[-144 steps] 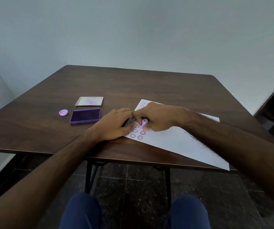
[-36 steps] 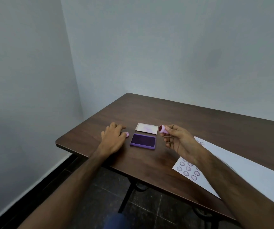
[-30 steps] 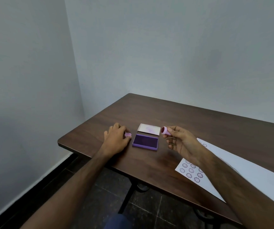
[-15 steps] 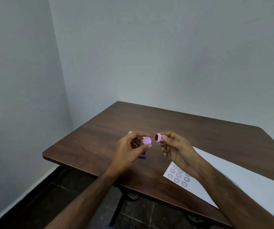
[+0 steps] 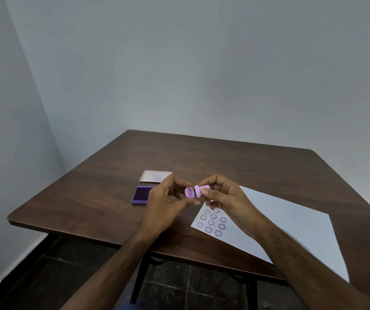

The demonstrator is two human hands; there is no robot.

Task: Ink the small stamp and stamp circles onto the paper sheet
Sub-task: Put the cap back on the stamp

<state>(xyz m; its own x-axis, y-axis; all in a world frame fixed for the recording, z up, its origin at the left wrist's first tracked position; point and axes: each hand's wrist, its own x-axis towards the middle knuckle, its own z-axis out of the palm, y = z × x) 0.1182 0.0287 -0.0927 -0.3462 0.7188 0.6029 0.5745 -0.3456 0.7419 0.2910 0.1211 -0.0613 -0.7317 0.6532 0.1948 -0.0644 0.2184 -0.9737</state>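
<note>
My right hand [image 5: 223, 198] holds the small pink stamp [image 5: 200, 190] sideways above the table, its face pointing left. My left hand [image 5: 165, 203] pinches the round pink cap [image 5: 189, 192] right against the stamp's face. Below my hands lies the white paper sheet [image 5: 280, 222], with several purple stamped circles [image 5: 212, 221] near its left corner. The open purple ink pad [image 5: 140, 194] sits to the left, partly hidden by my left hand.
The ink pad's pale lid [image 5: 155, 176] lies behind the pad. The brown wooden table [image 5: 90, 198] stands in a corner between grey walls. Its front edge runs under my forearms, with dark floor tiles below.
My left hand picked the cap off the table and brought it to the stamp. The gap between cap and stamp has closed. The camera view has swung right.
</note>
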